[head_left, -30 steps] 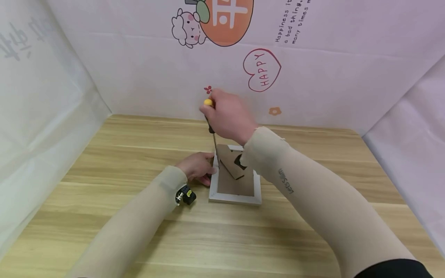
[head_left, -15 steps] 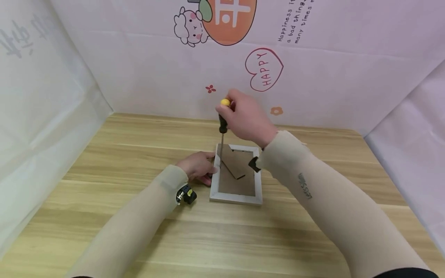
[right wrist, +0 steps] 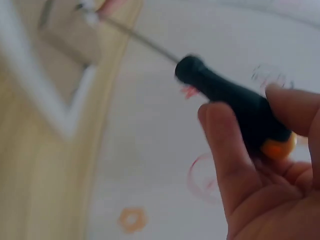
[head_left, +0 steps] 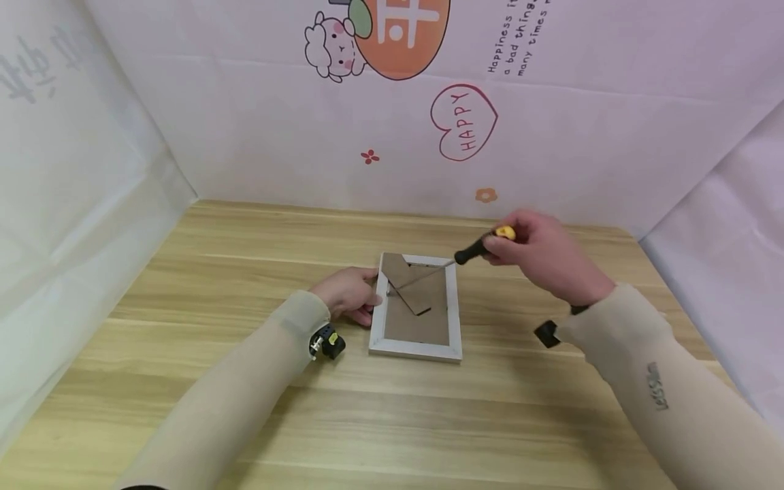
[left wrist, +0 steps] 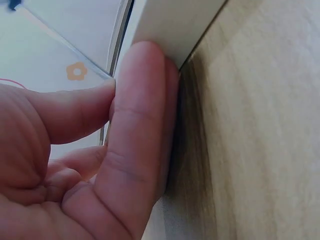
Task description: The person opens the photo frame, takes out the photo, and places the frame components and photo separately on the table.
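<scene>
A white picture frame [head_left: 416, 350] lies back side up on the table. Its brown backing board carries a slanted brown stand leg [head_left: 409, 286]. My left hand [head_left: 349, 292] holds the frame's left side; in the left wrist view, the thumb [left wrist: 82, 107] touches the inner edge and the fingers lie along the outer side. With my right hand [head_left: 548, 262] I grip a screwdriver [head_left: 470, 252] by its dark handle with a yellow end. It tilts low across the frame from the right, its tip at the left inner edge. The right wrist view shows the handle [right wrist: 235, 100] between thumb and fingers.
The wooden table [head_left: 380, 422] ends at a white printed backdrop [head_left: 275, 143] behind the frame. White sheets also hang at the left [head_left: 73, 204] and right. A small black camera sits on each wrist, the left one [head_left: 331, 342] close to the tabletop.
My right hand has swung right and down with the screwdriver, tipping it from nearly upright to a low slant. Its tip stays near the frame's left inner edge. The left hand keeps its place.
</scene>
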A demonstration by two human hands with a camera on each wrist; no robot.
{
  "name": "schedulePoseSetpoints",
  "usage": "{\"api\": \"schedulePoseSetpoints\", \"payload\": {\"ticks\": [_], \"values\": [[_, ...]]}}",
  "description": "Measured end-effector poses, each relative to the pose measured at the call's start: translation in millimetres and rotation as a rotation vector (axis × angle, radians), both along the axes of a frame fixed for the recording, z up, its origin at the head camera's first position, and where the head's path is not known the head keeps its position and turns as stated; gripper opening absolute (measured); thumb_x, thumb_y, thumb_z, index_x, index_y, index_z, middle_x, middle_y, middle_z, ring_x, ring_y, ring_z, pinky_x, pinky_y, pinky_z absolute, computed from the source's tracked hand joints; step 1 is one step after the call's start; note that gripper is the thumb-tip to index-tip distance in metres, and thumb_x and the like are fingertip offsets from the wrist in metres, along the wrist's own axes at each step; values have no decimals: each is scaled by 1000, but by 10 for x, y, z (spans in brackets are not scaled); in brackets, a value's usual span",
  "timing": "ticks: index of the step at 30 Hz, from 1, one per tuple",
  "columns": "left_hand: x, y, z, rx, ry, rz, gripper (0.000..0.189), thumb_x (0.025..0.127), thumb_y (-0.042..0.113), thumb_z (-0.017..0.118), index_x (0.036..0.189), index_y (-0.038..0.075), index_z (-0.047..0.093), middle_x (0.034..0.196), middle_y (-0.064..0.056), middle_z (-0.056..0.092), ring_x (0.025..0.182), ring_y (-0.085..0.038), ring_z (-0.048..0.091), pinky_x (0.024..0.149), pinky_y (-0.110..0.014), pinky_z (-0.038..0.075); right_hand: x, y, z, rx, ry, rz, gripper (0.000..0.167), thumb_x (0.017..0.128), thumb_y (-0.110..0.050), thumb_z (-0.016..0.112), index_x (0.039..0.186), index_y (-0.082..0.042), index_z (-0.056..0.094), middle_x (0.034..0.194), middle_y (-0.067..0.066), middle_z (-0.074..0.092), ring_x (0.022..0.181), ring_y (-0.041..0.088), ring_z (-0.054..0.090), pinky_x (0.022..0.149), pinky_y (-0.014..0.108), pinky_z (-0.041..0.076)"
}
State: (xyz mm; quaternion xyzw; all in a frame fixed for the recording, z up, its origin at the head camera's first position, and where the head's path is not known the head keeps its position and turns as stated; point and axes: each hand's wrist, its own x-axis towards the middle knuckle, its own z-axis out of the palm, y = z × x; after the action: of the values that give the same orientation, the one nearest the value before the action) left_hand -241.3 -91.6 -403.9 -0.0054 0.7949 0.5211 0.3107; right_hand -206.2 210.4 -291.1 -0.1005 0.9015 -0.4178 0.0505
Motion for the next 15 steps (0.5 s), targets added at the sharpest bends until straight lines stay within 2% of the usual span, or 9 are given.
{"api": "schedulePoseSetpoints", "payload": {"ticks": [3,6,11,15], "values": [[-12,1,-2,2,-9,7,76,94,-4,62,158,14,27,90,-20,57,69,-22,58,64,-36,60,60,243,-139,125,-14,12,32,94,-41,70,107,-12,64,95,4,71,87,18,69,78,39,54],[-21,-3,-11,-3,-16,8,76,94,-4,62,159,15,27,91,-21,57,72,-23,59,65,-37,60,124,406,-260,205,-34,39,35,91,-47,71,107,-16,65,89,2,70,84,22,68,72,40,51],[-25,4,-20,-4,-10,0,76,94,-3,62,159,15,26,93,-22,57,74,-24,59,65,-37,60,235,554,-439,300,-39,120,32,91,-44,72,109,-17,67,90,-1,68,82,24,62,69,38,49],[-25,16,-29,-3,-5,4,76,94,-3,63,158,15,27,93,-22,57,74,-25,59,64,-37,60,300,579,-567,403,-2,216,29,92,-38,72,112,-17,69,94,-8,67,83,14,59,73,36,50]]}}
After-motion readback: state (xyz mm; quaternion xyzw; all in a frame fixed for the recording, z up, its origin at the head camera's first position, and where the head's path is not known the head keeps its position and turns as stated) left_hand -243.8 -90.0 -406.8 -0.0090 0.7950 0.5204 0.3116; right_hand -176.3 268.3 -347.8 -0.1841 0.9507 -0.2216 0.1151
